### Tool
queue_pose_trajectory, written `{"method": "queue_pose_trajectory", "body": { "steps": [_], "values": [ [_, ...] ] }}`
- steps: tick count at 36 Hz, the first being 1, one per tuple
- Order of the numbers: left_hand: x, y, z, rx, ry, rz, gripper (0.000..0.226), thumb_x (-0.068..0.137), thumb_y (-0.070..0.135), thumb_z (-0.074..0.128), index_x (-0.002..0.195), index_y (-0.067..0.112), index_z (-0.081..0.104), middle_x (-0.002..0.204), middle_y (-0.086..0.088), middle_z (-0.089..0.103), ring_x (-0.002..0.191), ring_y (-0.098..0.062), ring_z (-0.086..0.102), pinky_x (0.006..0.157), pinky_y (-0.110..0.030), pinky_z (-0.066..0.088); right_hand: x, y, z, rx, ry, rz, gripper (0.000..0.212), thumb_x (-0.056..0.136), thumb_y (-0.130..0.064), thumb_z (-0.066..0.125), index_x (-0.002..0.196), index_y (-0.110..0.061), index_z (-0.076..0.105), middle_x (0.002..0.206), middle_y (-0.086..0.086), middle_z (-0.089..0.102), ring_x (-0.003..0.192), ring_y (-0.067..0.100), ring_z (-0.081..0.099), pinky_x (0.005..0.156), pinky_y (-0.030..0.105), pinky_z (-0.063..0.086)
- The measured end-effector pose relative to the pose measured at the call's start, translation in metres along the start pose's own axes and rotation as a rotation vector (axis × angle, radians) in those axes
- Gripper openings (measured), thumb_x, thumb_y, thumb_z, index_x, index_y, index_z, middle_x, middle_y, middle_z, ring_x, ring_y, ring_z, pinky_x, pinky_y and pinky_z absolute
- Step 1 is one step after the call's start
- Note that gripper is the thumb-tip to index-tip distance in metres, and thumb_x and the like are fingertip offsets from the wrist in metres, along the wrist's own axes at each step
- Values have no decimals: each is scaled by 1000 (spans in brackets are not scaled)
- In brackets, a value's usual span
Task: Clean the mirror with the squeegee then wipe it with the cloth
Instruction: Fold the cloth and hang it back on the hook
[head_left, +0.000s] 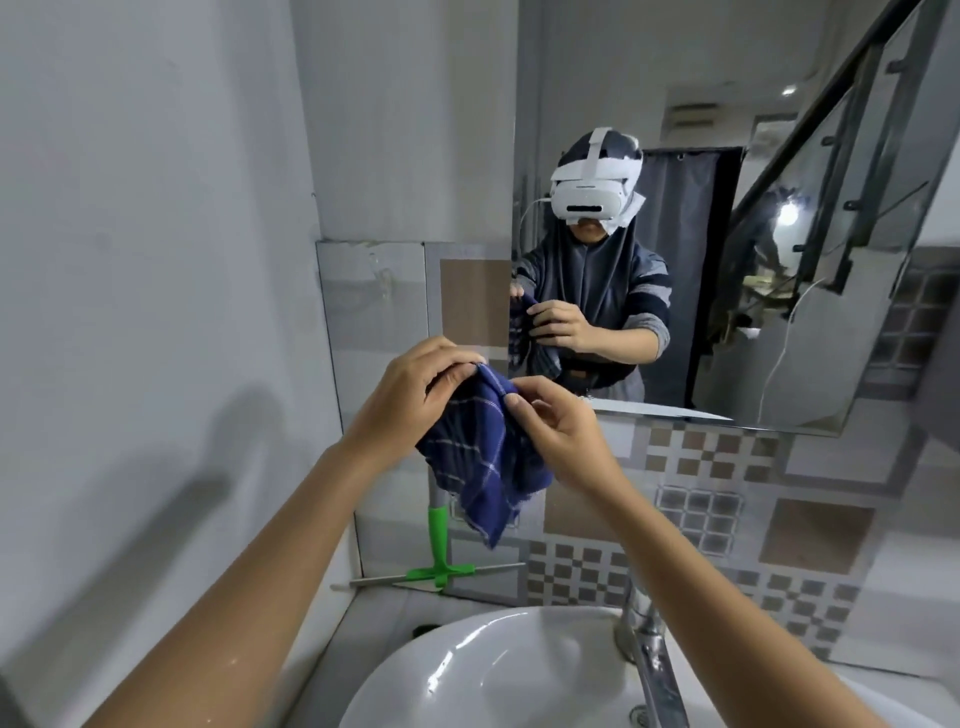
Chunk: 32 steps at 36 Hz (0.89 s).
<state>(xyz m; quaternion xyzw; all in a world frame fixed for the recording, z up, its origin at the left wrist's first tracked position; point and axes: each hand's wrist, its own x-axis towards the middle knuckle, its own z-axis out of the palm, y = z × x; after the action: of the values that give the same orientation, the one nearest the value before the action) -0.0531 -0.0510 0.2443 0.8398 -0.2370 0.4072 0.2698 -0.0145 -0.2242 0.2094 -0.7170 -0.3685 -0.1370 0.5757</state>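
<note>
Bathroom mirror (727, 156) ahead; both hands, L (415, 395) & R (556, 431), pinching cloth (478, 457) above sink (467, 670).

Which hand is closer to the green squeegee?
Left. The left hand is up above the squeegee, holding the cloth; the right hand grips it farther right.

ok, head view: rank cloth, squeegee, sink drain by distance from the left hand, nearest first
1. Blue checked cloth: pinched in the left hand, also held by the right hand.
2. Green squeegee: below the hands, leaning on the tiled wall.
3. Sink drain: bottom right, in the basin.
</note>
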Motion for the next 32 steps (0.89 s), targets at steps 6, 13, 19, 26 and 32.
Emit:
{"method": "queue_pose_trajectory", "body": {
  "steps": [6, 13, 19, 26, 32],
  "values": [
    [-24, -22, -16, 36, -32, -101, 17, 89, 9, 56, 101, 7, 68, 90, -2, 63, 82, -6, 57, 75, -11, 43, 18, -13, 3, -287, -103, -87, 16, 91, -19, 55, 104, -15, 65, 93, -4, 66, 88, 9, 60, 73, 9, 43],
    [-30, -49, -37, -30, -8, -228, 18, 87, 15, 59, 102, 13, 69, 91, 3, 66, 84, -5, 61, 77, -13, 46, 53, -16, 16, -386, -313, -66, 25, 84, -25, 65, 109, -25, 60, 101, -6, 68, 92, 8, 63, 78, 14, 51],
    [5, -77, -59, 5, 152, -240, 17, 87, 15, 61, 101, 15, 70, 92, 4, 68, 81, -4, 61, 75, -10, 47, 105, -30, 38, -414, -190, -92, 15, 91, -25, 56, 103, -22, 65, 89, -6, 66, 80, 6, 60, 64, 5, 44],
    [75, -108, -80, 25, 438, -229, 15, 87, 9, 60, 97, 11, 71, 91, 5, 66, 83, -5, 58, 76, -4, 41, 184, -56, 65, -525, 76, -192, 23, 94, -22, 50, 104, -13, 69, 92, 2, 57, 82, 14, 49, 70, 19, 31],
    [109, -134, -78, 23, 560, -291, 18, 89, 7, 55, 99, 7, 69, 94, -1, 66, 83, -6, 54, 75, 3, 36, 228, -48, 92, -546, 253, -178, 21, 94, -20, 49, 101, -9, 65, 95, 8, 54, 88, 25, 53, 70, 28, 39]
  ]
}}
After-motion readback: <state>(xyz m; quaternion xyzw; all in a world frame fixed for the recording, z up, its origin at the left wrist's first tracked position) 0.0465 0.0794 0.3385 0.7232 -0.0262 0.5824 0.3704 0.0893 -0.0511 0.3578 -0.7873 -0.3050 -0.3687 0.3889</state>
